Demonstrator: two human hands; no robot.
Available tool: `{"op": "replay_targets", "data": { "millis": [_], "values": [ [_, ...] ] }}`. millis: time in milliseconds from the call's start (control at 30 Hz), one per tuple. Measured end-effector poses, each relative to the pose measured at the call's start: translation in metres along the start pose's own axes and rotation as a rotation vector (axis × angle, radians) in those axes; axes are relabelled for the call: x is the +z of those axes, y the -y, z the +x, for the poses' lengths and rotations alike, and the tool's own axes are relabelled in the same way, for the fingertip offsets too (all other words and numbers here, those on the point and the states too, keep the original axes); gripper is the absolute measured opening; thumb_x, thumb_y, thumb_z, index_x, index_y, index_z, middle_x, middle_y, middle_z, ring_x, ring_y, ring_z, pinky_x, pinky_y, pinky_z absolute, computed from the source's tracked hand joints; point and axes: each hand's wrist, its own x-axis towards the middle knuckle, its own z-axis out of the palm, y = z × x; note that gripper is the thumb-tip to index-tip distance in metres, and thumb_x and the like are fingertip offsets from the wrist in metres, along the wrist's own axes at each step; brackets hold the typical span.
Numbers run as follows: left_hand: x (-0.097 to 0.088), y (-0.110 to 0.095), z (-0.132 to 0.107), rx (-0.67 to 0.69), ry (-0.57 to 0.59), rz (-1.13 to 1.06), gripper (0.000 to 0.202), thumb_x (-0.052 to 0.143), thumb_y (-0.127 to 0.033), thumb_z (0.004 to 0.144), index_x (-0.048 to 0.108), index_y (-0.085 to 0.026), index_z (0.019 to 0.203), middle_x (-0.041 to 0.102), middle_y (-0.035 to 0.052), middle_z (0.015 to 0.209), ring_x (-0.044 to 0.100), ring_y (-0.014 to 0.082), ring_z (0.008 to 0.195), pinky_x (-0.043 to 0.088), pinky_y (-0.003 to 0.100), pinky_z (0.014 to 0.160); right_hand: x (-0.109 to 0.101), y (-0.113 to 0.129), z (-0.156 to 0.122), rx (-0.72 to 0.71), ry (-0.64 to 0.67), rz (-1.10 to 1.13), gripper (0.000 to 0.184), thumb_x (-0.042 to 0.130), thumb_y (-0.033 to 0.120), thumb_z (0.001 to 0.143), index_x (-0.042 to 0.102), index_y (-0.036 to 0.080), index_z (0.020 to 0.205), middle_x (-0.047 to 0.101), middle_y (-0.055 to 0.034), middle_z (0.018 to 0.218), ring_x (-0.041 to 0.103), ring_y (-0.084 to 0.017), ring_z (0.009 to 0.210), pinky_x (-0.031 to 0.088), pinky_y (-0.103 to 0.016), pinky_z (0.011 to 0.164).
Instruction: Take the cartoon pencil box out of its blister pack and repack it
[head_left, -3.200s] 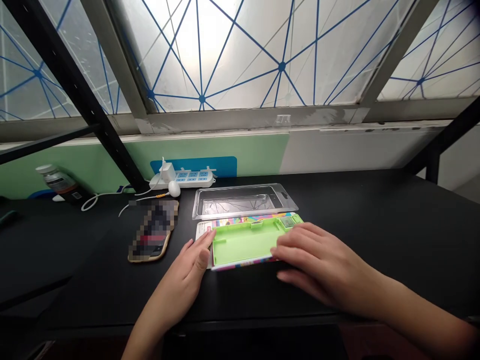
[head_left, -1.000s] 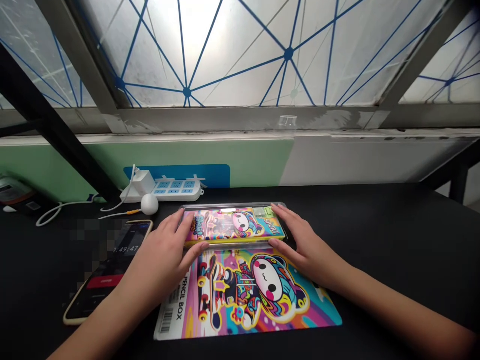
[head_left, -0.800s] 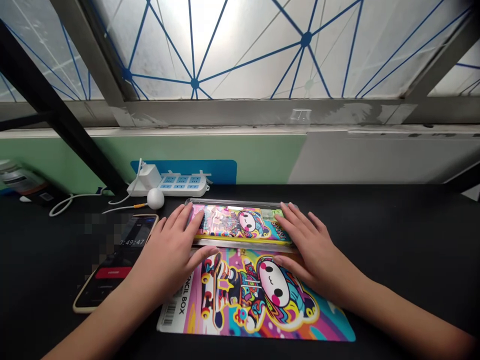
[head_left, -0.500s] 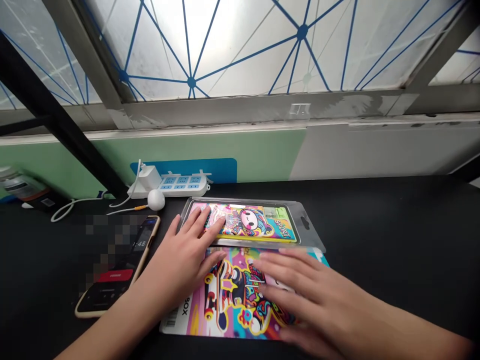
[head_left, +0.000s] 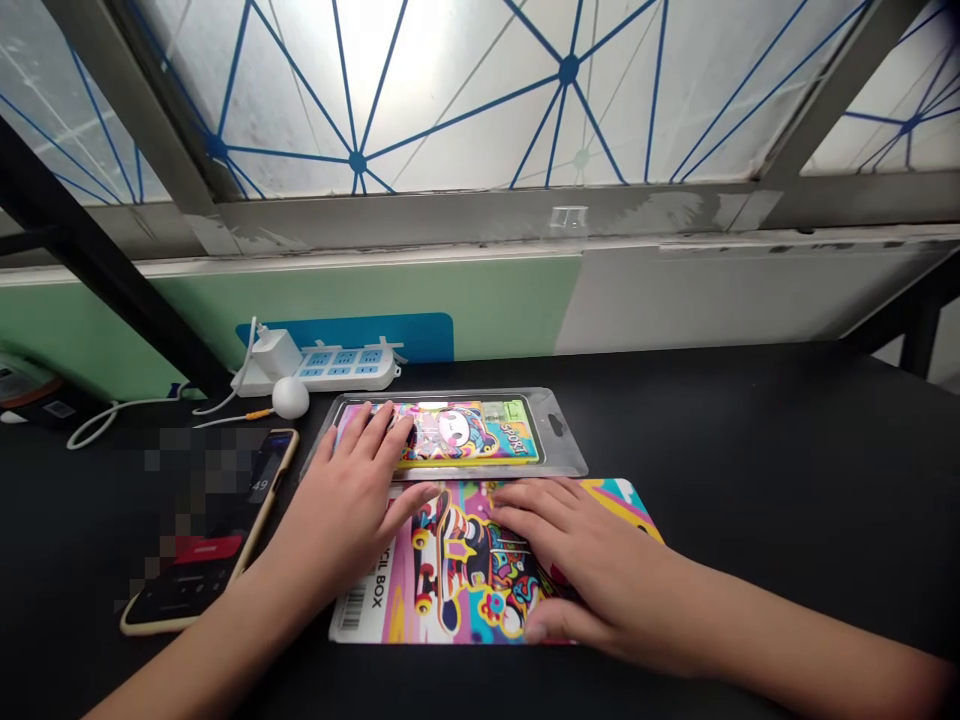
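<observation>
A colourful pencil box [head_left: 469, 432] lies inside a clear plastic blister tray [head_left: 561, 448] on the black desk [head_left: 750, 470]. My left hand [head_left: 346, 500] rests flat, fingers spread, on the left end of the box and tray. In front of the tray lies a bright printed card [head_left: 615, 505] with a cartoon figure and the words "PENCIL BOX". My right hand [head_left: 581, 555] lies flat on that card with fingers stretched out. Neither hand grips anything.
A phone [head_left: 202, 545] with a lit screen lies left of my left hand. Behind it are a white power strip [head_left: 337, 368] with a plugged charger, a white cable and a small white ball [head_left: 290, 398]. A jar [head_left: 22, 385] sits at far left. Window wall runs behind the desk.
My right hand left the right end of the pencil box and came down onto the printed card. The left hand stayed on the box's left end. Before that, the box was placed in the clear tray.
</observation>
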Motion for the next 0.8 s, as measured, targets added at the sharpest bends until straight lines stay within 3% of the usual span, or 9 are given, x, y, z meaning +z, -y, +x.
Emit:
{"op": "replay_targets", "data": {
  "millis": [100,233,367,467,667,800],
  "values": [
    [0.002,0.0,0.002,0.01,0.005,0.024,0.073,0.03,-0.067,0.103,0.038,-0.021,0.159,0.038,0.0133,0.165,0.033,0.0383,0.152,0.038,0.063,0.115,0.007,-0.001,0.001,0.072,-0.091,-0.035,0.076,0.058,0.066,0.093,0.052,0.013,0.147,0.058,-0.0215,0.144,0.052,-0.038,0.131,0.046,-0.054,0.108],
    [0.001,0.002,0.004,0.013,0.066,0.025,0.067,0.029,-0.062,0.105,0.037,-0.024,0.16,0.034,0.0127,0.167,0.033,0.0348,0.153,0.036,0.061,0.117,0.017,0.0,0.002,0.205,-0.218,-0.114,0.066,0.06,0.059,0.094,0.056,0.012,0.14,0.061,-0.021,0.129,0.057,-0.038,0.116,0.05,-0.056,0.097],
    [-0.002,0.003,0.005,-0.006,0.091,-0.008,0.064,0.027,-0.059,0.107,0.043,-0.022,0.156,0.03,0.0134,0.168,0.028,0.0347,0.155,0.036,0.063,0.116,0.02,0.002,0.004,0.258,-0.295,-0.179,0.043,0.062,0.055,0.094,0.062,0.016,0.112,0.063,-0.0148,0.108,0.057,-0.033,0.098,0.05,-0.051,0.085],
    [-0.004,0.003,0.006,-0.022,0.108,-0.04,0.064,0.025,-0.057,0.107,0.047,-0.019,0.153,0.03,0.0141,0.168,0.026,0.0343,0.156,0.033,0.065,0.116,0.018,0.002,0.004,0.237,-0.319,-0.209,0.032,0.061,0.052,0.096,0.057,0.02,0.095,0.061,-0.0103,0.099,0.056,-0.028,0.089,0.047,-0.044,0.077],
    [-0.007,0.008,0.005,-0.037,0.132,-0.144,0.054,0.025,-0.048,0.109,0.05,-0.021,0.149,0.032,0.0112,0.168,0.025,0.0326,0.156,0.029,0.067,0.118,0.009,0.014,-0.006,0.28,-0.305,-0.13,0.033,0.059,0.054,0.095,0.049,0.023,0.09,0.059,-0.0002,0.071,0.054,-0.019,0.061,0.034,-0.03,0.058],
    [-0.009,0.012,0.004,-0.035,0.143,-0.222,0.052,0.024,-0.048,0.109,0.054,-0.024,0.144,0.033,0.0104,0.168,0.028,0.0323,0.156,0.027,0.068,0.118,-0.019,0.002,-0.013,0.336,-0.269,-0.041,0.041,0.051,0.065,0.095,0.053,0.024,0.086,0.059,0.0012,0.064,0.054,-0.018,0.058,0.032,-0.03,0.057]
  ]
}}
